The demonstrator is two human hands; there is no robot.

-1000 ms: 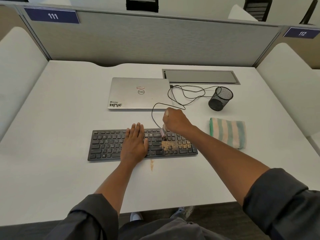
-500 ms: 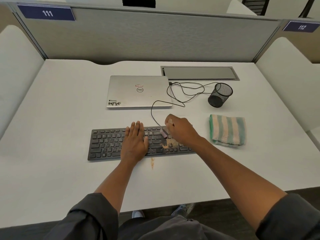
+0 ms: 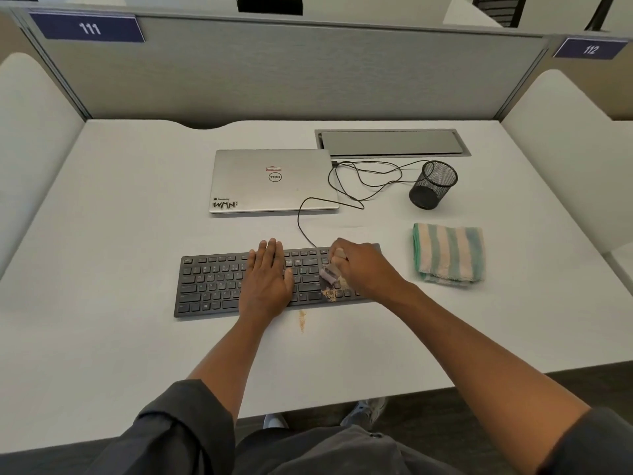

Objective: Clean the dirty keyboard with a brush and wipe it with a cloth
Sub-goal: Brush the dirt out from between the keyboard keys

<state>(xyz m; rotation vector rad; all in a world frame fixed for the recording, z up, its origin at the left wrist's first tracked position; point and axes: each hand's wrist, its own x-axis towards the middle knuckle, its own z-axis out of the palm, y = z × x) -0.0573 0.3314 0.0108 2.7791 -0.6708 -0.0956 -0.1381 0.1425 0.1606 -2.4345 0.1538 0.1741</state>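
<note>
keyboard (image 3: 212,286): flat left hand (image 3: 267,279) steadying, right hand (image 3: 363,269) gripping brush (image 3: 329,276); best swept lightly off near edge.

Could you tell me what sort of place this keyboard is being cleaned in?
Most likely a shared office or study hall with numbered desk cubicles: a grey partition panel carries the signs 111 and 112, and the white desk has a built-in cable hatch.
</note>
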